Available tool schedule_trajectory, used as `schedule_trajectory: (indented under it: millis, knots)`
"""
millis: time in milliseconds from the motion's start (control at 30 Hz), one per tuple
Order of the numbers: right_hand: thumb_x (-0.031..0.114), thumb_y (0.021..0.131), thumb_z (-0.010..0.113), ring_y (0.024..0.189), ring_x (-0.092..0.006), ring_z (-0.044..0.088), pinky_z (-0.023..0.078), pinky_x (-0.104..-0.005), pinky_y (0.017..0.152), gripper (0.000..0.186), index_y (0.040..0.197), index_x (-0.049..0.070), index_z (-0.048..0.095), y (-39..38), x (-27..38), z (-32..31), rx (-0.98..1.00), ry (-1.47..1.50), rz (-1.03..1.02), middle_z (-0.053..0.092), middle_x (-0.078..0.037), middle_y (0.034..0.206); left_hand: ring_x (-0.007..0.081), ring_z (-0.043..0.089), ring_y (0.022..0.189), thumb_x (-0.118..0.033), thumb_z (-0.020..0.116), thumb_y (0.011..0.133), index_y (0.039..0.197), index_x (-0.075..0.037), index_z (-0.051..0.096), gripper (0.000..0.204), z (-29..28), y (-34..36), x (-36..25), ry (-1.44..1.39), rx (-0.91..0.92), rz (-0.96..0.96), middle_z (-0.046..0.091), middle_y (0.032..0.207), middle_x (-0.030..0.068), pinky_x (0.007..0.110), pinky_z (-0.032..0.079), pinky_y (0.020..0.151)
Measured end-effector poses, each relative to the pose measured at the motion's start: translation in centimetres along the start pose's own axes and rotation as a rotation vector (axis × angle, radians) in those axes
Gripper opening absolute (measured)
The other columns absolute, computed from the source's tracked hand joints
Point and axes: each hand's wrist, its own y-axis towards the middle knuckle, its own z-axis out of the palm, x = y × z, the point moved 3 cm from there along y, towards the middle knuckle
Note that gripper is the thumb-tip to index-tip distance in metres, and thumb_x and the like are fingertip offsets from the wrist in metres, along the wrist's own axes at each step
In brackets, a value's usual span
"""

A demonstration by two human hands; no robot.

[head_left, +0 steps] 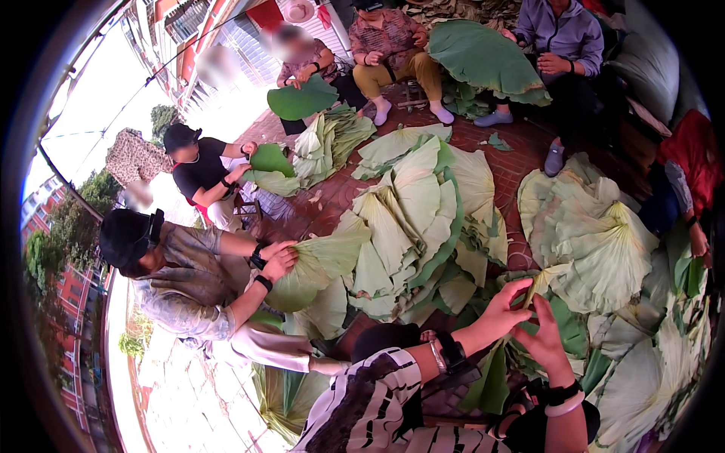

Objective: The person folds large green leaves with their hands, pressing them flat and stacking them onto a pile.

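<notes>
Nearest to us, at the bottom of the view, a black-and-white sleeve (370, 396) leads to our left hand (500, 315), with a black wrist device (453, 353) on that arm. Our right hand (545, 343) faces it, a dark band and a pale bangle (565, 405) at the wrist; its thumb and forefinger stand apart. The narrow yellowish leaf tip (542, 282) is at the fingertips of both hands, just beyond them at twelve o'clock; we cannot tell whether the left fingers are clamped on it. At seven o'clock from our hands, a green leaf (491, 381) hangs folded below the left wrist.

Taking our hands as the centre, we see a fanned stack of pale leaves (604, 245) close by at one o'clock, and a larger leaf pile (400, 219) on the red paving at ten. At nine, a co-worker in a patterned shirt (185, 291) grips a broad leaf (321, 260) with both hands. Farther off at ten, a person in black (202, 172) handles a greener leaf (270, 160). Farthest, near twelve, a person in a lavender jacket (563, 38) sits beside a huge dark-green leaf (483, 60).
</notes>
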Motion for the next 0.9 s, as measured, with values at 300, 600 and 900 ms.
schedule_trajectory:
  millis: [300, 600, 900]
  knots:
    - [-0.001, 0.074, 0.073, 0.115, -0.0374, 0.063, 0.052, -0.0398, 0.098, 0.067, 0.137, -0.006, 0.050, 0.0, 0.2, 0.7, -0.115, -0.054, -0.075, 0.059, -0.021, 0.128, 0.0183, 0.042, 0.143, 0.012, 0.062, 0.090, 0.155, -0.008, 0.038, 0.072, 0.4, 0.2, 1.1, 0.007, 0.025, 0.005, 0.045, 0.151, 0.0068, 0.034, 0.038, 0.118]
    - [-0.001, 0.074, 0.066, 0.114, -0.0462, 0.062, 0.053, -0.0457, 0.096, 0.066, 0.137, -0.008, 0.049, -0.2, 0.2, 0.7, -0.166, -0.202, -0.144, 0.058, -0.028, 0.128, 0.0215, 0.039, 0.148, 0.014, 0.059, 0.091, 0.154, -0.006, 0.039, 0.069, 0.0, 0.1, 1.6, 0.140, 0.010, 0.085, 0.044, 0.153, 0.0089, 0.036, 0.038, 0.119]
    - [0.002, 0.074, 0.066, 0.120, -0.0493, 0.059, 0.051, -0.0466, 0.103, 0.070, 0.140, -0.010, 0.047, -0.6, -0.3, 0.8, -0.143, -0.239, -0.116, 0.055, -0.032, 0.135, 0.0224, 0.040, 0.147, 0.017, 0.053, 0.086, 0.154, -0.004, 0.038, 0.072, 0.1, 0.0, 1.8, 0.131, 0.021, 0.112, 0.046, 0.151, 0.0106, 0.035, 0.036, 0.120]
